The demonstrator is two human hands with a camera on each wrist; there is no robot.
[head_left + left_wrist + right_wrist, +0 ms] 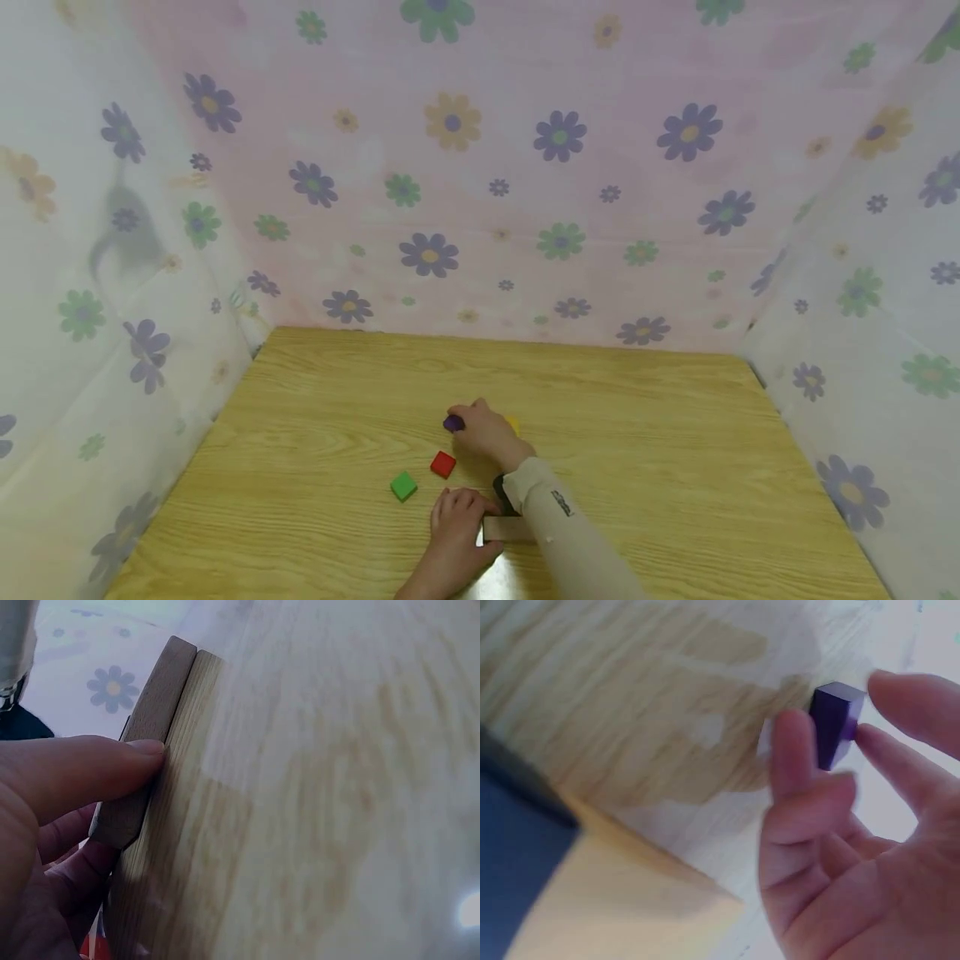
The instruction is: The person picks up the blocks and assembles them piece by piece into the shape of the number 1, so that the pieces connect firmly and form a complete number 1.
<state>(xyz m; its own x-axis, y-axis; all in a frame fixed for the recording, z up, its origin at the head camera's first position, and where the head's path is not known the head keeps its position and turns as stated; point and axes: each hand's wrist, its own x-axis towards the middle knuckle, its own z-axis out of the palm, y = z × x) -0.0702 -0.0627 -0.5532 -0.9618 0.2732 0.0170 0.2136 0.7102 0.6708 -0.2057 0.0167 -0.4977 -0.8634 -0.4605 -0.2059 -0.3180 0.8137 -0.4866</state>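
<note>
My left hand [459, 533] holds the end of a wooden bar [506, 528] near the front of the table. In the left wrist view its thumb lies on one face of the bar [146, 780], with fingers behind. Farther forward, my right hand [483, 432] has its fingers around a small purple block [453, 423]. The right wrist view shows this faceted block [835, 724] at the fingertips. A red block [443, 464] and a green block [403, 486] lie to the left, between the hands. Behind the right hand, a yellow block [513, 424] is partly hidden.
The wood-grain table [315, 400] meets flower-patterned cloth [487, 208] at the back and both sides. My right forearm's beige sleeve [570, 525] crosses over the wooden bar and hides its right end. A dark object [502, 492] sits by the right cuff.
</note>
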